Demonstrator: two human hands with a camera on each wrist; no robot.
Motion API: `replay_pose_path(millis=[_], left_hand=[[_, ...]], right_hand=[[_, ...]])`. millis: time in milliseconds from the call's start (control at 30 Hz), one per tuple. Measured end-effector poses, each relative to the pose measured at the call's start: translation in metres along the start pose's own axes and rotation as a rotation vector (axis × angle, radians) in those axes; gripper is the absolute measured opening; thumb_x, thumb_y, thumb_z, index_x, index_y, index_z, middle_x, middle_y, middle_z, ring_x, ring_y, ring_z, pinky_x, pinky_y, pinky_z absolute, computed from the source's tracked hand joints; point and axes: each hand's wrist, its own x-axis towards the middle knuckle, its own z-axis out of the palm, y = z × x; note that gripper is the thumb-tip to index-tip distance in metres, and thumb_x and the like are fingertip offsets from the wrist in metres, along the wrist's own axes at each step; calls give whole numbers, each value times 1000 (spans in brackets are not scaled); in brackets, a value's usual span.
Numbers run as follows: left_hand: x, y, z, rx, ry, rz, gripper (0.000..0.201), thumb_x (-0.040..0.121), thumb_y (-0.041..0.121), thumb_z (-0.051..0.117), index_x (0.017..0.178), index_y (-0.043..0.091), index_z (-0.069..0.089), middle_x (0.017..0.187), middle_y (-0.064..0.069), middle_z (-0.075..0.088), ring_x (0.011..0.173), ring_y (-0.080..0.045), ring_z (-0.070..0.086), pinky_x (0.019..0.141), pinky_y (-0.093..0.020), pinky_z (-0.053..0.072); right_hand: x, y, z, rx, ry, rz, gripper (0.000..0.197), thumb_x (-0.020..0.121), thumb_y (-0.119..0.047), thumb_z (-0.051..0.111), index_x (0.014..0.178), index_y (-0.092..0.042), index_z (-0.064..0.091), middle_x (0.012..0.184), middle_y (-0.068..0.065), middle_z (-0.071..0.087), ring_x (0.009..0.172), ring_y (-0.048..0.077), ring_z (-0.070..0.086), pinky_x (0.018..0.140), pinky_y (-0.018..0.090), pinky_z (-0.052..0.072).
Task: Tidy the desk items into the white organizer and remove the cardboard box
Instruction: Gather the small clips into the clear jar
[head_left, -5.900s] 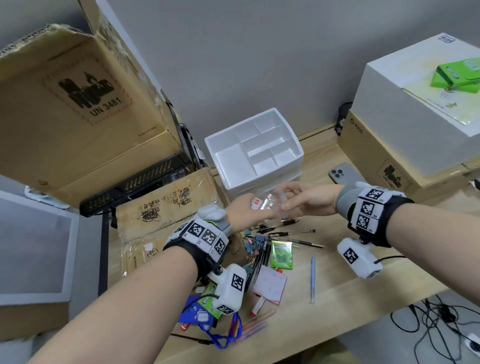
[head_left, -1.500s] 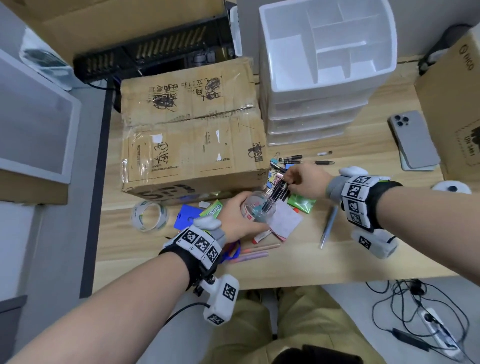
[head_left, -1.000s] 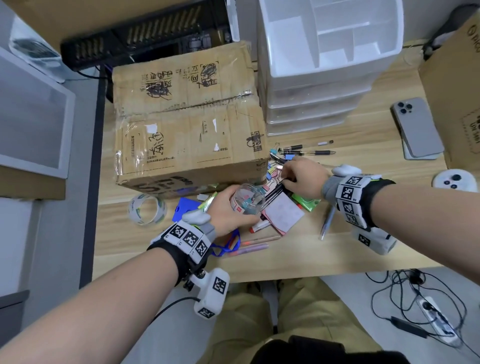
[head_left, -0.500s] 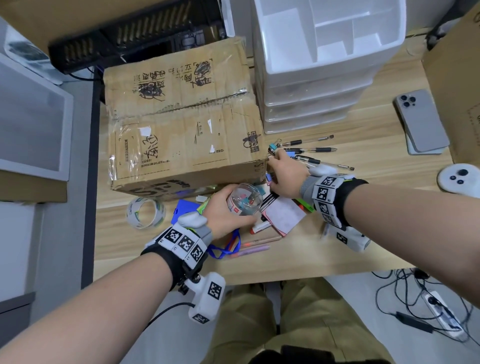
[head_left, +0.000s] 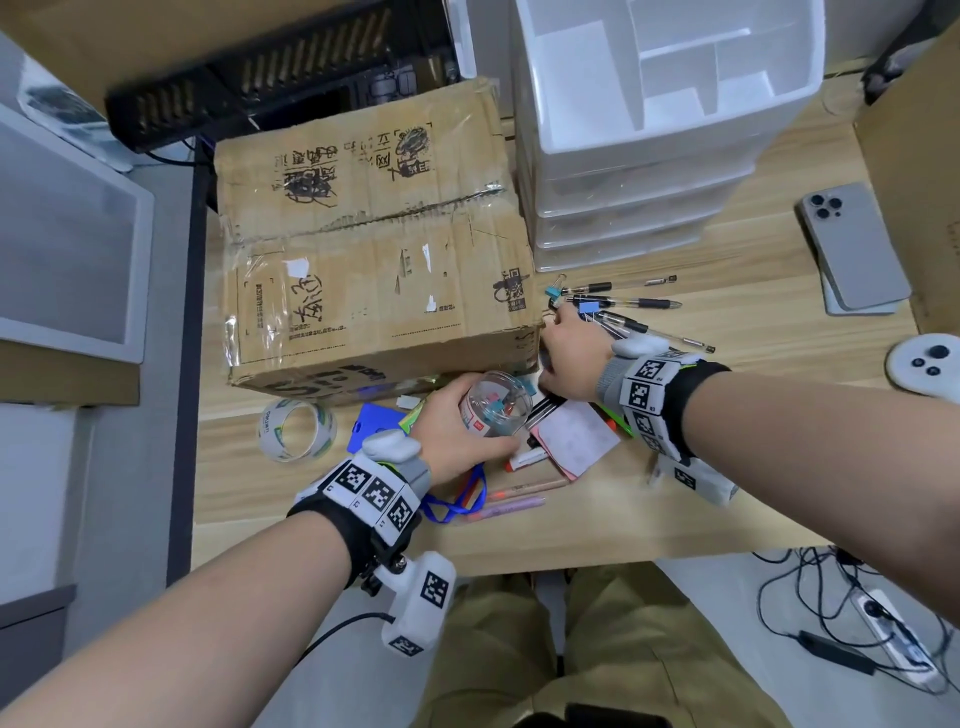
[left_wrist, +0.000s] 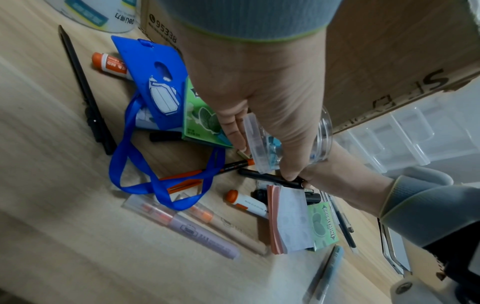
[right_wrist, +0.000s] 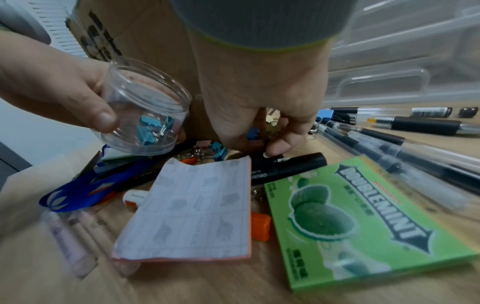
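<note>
My left hand (head_left: 447, 428) grips a clear plastic jar (head_left: 496, 408), mouth up, with a few blue binder clips at its bottom (right_wrist: 149, 128). Just right of it, my right hand (right_wrist: 259, 142) reaches down at the near right corner of the cardboard box (head_left: 374, 249). Its curled fingers pinch binder clips (right_wrist: 253, 133) out of a small pile (right_wrist: 207, 152) on the desk. The white organizer (head_left: 623, 208), its top tray bare, stands behind and to the right of the box.
Several pens (head_left: 623, 304) lie in front of the organizer. A pink note pad (right_wrist: 192, 209), green gum pack (right_wrist: 350, 216), black marker (right_wrist: 285, 168), blue badge holder with lanyard (left_wrist: 155, 82) and highlighters crowd the front. A tape roll (head_left: 296, 428) lies left, a phone (head_left: 852, 244) far right.
My right hand has slid left from the pens to the box's corner and closed on clips there. The left hand keeps the jar beside it.
</note>
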Motion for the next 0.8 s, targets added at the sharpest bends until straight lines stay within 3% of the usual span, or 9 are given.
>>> replay_pose_path(millis=[167, 300, 500, 633, 700, 800], left_hand=[[0, 1, 0, -3, -8, -4, 68, 62, 19, 93, 123, 19, 62, 107, 11, 71, 92, 7, 66, 76, -7, 51], [1, 1, 1, 5, -17, 2, 65, 63, 19, 93, 120, 21, 62, 103, 15, 69, 90, 10, 65, 74, -5, 50], [1, -1, 1, 21, -11, 18, 66, 62, 20, 93, 120, 20, 62, 105, 12, 71, 94, 0, 68, 82, -16, 55], [1, -1, 2, 33, -6, 17, 68, 61, 20, 93, 122, 20, 61, 105, 13, 70, 93, 4, 66, 77, -9, 52], [0, -1, 3, 51, -3, 21, 69, 61, 22, 93, 122, 21, 61, 106, 13, 69, 94, 5, 65, 77, -8, 51], [-1, -2, 4, 70, -7, 27, 71, 61, 24, 93, 124, 21, 60, 108, 12, 69, 95, 2, 66, 81, -14, 53]], right_hand=[[2, 4, 3, 5, 31, -2, 28, 84, -14, 64, 112, -9, 58, 127, 19, 41, 71, 32, 61, 67, 40, 58], [3, 6, 4, 63, 63, 7, 27, 85, -8, 61, 112, -11, 61, 139, 22, 40, 80, 33, 63, 70, 38, 57], [4, 0, -4, 16, -26, 35, 28, 84, -13, 65, 111, -12, 60, 135, 20, 39, 83, 35, 65, 70, 37, 56], [0, -2, -5, 42, -32, 28, 35, 81, -13, 69, 113, -11, 57, 135, 21, 39, 80, 32, 64, 69, 36, 57], [-2, -1, -5, 69, -24, 20, 32, 79, -12, 68, 108, -11, 57, 129, 20, 42, 77, 31, 64, 69, 38, 58], [-7, 2, -8, 195, -13, 8, 21, 74, -11, 66, 88, -17, 52, 108, 13, 54, 87, 28, 58, 64, 32, 47]])
